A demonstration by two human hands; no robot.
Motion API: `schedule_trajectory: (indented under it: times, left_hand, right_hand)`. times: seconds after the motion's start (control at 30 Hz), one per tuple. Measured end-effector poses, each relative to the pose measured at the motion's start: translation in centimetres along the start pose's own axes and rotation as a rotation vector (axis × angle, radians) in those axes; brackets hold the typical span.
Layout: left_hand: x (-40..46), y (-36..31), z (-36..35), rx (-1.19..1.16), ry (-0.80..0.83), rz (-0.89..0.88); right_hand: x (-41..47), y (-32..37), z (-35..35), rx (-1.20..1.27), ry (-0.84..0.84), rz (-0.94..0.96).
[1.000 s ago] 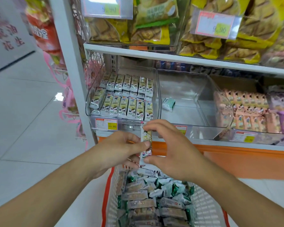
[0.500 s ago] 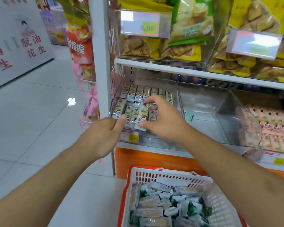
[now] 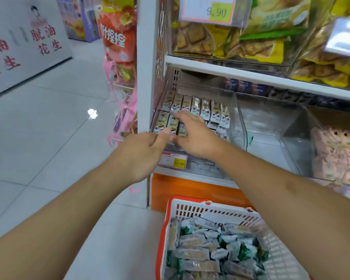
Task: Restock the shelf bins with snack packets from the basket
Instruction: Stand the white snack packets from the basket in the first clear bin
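Observation:
A clear shelf bin [image 3: 241,126] holds rows of small beige snack packets [image 3: 205,109] standing on end. My right hand [image 3: 194,136] reaches into its front left part, with the fingers laid out flat over the front-row packets and touching them. My left hand [image 3: 141,154] is at the bin's front left corner. Its fingers are curled and its thumb points at the lowest corner packet; nothing shows inside the hand. Below, a white and red basket [image 3: 171,217] on the floor is full of grey and green packets [image 3: 210,249].
A second clear bin [image 3: 275,126] sits to the right, then a bin of pink packets [image 3: 335,154]. A price tag [image 3: 175,161] hangs under the left bin. Yellow biscuit bags [image 3: 257,41] fill the shelf above. Hanging snack bags [image 3: 117,41] flank the shelf post.
My right hand has carried a packet up from above the basket into the left bin and now lies flat on the front row. My left hand followed to the bin's front corner.

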State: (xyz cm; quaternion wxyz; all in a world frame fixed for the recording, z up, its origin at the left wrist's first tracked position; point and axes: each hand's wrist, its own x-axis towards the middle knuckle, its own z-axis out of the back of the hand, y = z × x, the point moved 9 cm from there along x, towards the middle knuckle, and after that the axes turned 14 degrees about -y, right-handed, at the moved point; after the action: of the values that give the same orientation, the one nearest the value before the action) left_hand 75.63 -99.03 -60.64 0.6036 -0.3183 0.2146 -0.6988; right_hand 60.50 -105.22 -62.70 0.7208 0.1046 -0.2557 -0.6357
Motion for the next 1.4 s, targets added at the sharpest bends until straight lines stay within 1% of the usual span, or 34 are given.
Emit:
schedule_trajectory:
  times: [0.13,0.2,0.3,0.37,0.43,0.5,0.53,0.57,0.63,0.67,0.73,0.8,0.9,1.03,1.13,1.23,1.3,1.33,1.4]
  left_hand:
    - [-0.7,-1.4,0.6,-0.009,-0.028,-0.061]
    - [-1.2,-1.5,0.4,-0.041,-0.003,-0.058]
    - [-2.8,-1.8,-1.5,-0.055,0.120,-0.058]
    - [-4.2,-2.0,-3.9,0.036,0.234,-0.103]
    - [-6.3,-1.8,-7.2,0.181,0.374,-0.169]
    - [-9.5,-1.2,-10.8,0.295,0.549,-0.211]
    - [-11.4,-0.6,-12.6,0.337,0.647,-0.219]
    - [-13.4,0.4,-14.3,0.372,0.745,-0.219]
    - [-17.3,2.8,-16.9,0.446,0.926,-0.195]
    - [-19.0,4.1,-17.8,0.489,1.006,-0.175]
    - [-21.1,6.1,-18.8,0.553,1.090,-0.161]
    - [-21.3,6.5,-19.1,0.566,1.081,-0.168]
    - [-20.4,6.0,-19.4,0.555,1.063,-0.150]
    - [-19.1,4.8,-19.8,0.566,1.047,-0.185]
    - [-18.3,3.3,-20.0,0.526,1.029,-0.225]
    - [-16.5,1.6,-19.9,0.424,0.961,-0.213]
    - [-15.1,0.3,-19.4,0.301,0.906,-0.135]
    - [-14.5,-0.5,-19.1,0.199,0.894,-0.045]
    - [-14.1,-2.4,-18.1,-0.127,0.903,0.220]
  right_hand:
    - [-2.4,0.2,2.1,0.073,-0.057,-0.001]
    - [-4.5,0.5,3.5,0.099,-0.091,0.024]
    - [-9.1,0.3,5.0,0.150,-0.120,0.050]
    - [-12.7,-0.6,4.7,0.174,-0.094,0.036]
    - [-16.6,-3.7,1.7,0.193,0.046,-0.093]
    - [-22.0,-7.5,-3.2,0.278,0.296,-0.320]
    - [-25.1,-9.1,-5.7,0.278,0.420,-0.391]
    - [-27.8,-10.6,-7.8,0.225,0.518,-0.426]
    - [-32.9,-12.8,-11.1,-0.004,0.722,-0.403]
    - [-35.1,-13.2,-12.1,-0.105,0.812,-0.361]
    - [-38.4,-14.0,-13.6,-0.214,0.910,-0.303]
    - [-39.6,-14.1,-14.1,-0.235,0.903,-0.292]
    - [-39.7,-14.6,-14.0,-0.221,0.883,-0.332]
    - [-38.7,-14.2,-13.5,-0.244,0.873,-0.267]
    - [-36.8,-13.9,-12.0,-0.201,0.795,-0.256]
    - [-32.8,-12.9,-8.4,-0.085,0.644,-0.207]
    - [-29.2,-11.8,-4.5,-0.022,0.484,-0.149]
    - [-27.5,-11.3,-2.3,0.013,0.399,-0.133]
    - [-24.3,-10.2,2.2,0.104,0.226,-0.102]
